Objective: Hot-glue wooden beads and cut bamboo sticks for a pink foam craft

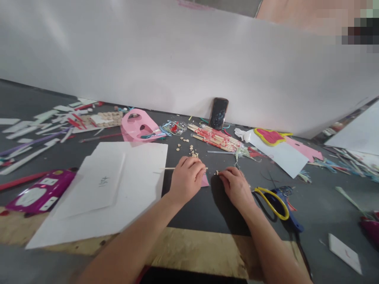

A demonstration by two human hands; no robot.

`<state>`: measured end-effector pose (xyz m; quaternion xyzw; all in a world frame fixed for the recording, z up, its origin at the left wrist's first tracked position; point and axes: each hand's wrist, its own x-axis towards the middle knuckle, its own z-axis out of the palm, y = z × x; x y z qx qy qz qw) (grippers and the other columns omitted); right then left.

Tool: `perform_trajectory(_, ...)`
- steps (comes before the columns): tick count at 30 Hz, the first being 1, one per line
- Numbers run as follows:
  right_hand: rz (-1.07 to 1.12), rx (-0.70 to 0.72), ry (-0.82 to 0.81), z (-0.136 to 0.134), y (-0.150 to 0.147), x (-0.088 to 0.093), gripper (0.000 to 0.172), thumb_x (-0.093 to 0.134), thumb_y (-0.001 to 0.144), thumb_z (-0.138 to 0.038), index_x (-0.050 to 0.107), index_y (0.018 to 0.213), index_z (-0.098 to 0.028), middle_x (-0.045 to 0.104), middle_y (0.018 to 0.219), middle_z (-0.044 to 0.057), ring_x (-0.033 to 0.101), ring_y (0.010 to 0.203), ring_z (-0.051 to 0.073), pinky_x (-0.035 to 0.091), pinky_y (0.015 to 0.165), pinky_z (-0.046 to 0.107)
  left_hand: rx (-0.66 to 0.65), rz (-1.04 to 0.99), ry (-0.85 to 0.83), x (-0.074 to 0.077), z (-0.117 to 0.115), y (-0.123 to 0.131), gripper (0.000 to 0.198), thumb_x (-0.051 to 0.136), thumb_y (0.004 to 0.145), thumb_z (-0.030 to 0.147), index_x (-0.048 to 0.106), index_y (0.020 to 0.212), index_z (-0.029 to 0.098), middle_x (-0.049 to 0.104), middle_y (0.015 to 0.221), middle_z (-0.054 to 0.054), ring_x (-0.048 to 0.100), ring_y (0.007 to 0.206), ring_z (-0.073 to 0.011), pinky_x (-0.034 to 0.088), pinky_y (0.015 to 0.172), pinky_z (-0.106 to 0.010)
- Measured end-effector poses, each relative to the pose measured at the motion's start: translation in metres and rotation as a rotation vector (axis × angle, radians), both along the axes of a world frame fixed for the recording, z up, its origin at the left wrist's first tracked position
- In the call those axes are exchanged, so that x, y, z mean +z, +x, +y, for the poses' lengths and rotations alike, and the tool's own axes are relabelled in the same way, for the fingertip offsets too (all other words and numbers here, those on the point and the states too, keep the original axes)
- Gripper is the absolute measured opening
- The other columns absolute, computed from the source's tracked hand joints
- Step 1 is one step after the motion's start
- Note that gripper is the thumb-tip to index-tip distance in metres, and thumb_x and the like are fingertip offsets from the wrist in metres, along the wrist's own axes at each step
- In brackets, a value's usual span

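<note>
My left hand [188, 175] is closed around a thin wooden stick [168, 169], which pokes out on both sides of the fingers. Under that hand a small pink piece [205, 180] shows partly. My right hand [235, 185] rests low over the dark tabletop with thumb and fingers pinched together. Right by its fingertips lie a few tiny beige bits [217, 172]; whether one is in the pinch is hidden. More beige bits [192, 149] are scattered just beyond my left hand.
White sheets [139, 157] cover the left side, near a purple case [44, 191]. Packaged sticks [213, 137] lie ahead, before a phone [219, 113] leaning on a white panel [166, 59]. Yellow-handled scissors [272, 203] and a blue tool [291, 215] are right of my right hand.
</note>
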<state>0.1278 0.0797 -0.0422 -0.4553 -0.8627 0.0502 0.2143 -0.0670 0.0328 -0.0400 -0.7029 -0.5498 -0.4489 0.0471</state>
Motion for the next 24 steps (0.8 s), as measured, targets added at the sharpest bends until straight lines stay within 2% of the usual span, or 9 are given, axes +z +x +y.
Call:
perform_trajectory(4,0.029,-0.022,0.006,0.0038,0.0056,-0.0039,0.028,0.042,0.090,-0.017,0.069,0.096,-0.019,0.062,0.097,0.011,0.060,0.087,0.021,0.050,0.082,0.035,-0.001,-0.009,0.012,-0.0006,0.0004,0.0000,0.013,0.053,0.087,0.017,0.065,0.084,0.018,0.064,0.088,-0.006,0.055,0.089,-0.0202,0.047,0.084,-0.036)
perform_trajectory(10,0.017,-0.020,-0.011,0.0025,0.0078,-0.0043,0.033,0.041,0.087,-0.012,0.070,0.099,-0.023,0.062,0.100,0.009,0.061,0.086,0.020,0.051,0.078,0.032,0.008,-0.003,-0.008,0.0006,-0.0005,-0.0001,0.013,0.053,0.087,0.016,0.065,0.083,0.018,0.064,0.089,-0.006,0.055,0.090,-0.0208,0.047,0.083,-0.036)
perform_trajectory(15,0.002,-0.025,-0.019,0.0025,0.0069,-0.0037,0.033,0.042,0.086,-0.011,0.071,0.098,-0.023,0.061,0.100,0.009,0.061,0.087,0.019,0.050,0.081,0.031,0.007,-0.001,-0.008,0.0011,-0.0005,0.0001,0.013,0.053,0.086,0.016,0.065,0.082,0.018,0.064,0.088,-0.006,0.055,0.089,-0.0204,0.047,0.083,-0.036)
perform_trajectory(21,0.007,-0.044,-0.016,0.0007,0.0051,-0.0040,0.037,0.042,0.086,-0.011,0.070,0.106,-0.024,0.060,0.103,0.009,0.060,0.090,0.021,0.050,0.080,0.034,0.006,-0.002,0.014,0.0004,0.0004,0.0001,0.013,0.053,0.087,0.018,0.065,0.083,0.019,0.064,0.087,-0.005,0.056,0.088,-0.0208,0.048,0.082,-0.037)
perform_trajectory(24,0.009,-0.030,-0.017,-0.0001,0.0044,-0.0039,0.038,0.043,0.084,-0.008,0.071,0.102,-0.025,0.061,0.102,0.009,0.060,0.089,0.021,0.050,0.082,0.036,0.007,0.002,0.018,0.0005,0.0005,0.0002,0.013,0.053,0.087,0.017,0.065,0.083,0.018,0.064,0.088,-0.006,0.056,0.088,-0.0205,0.048,0.082,-0.037)
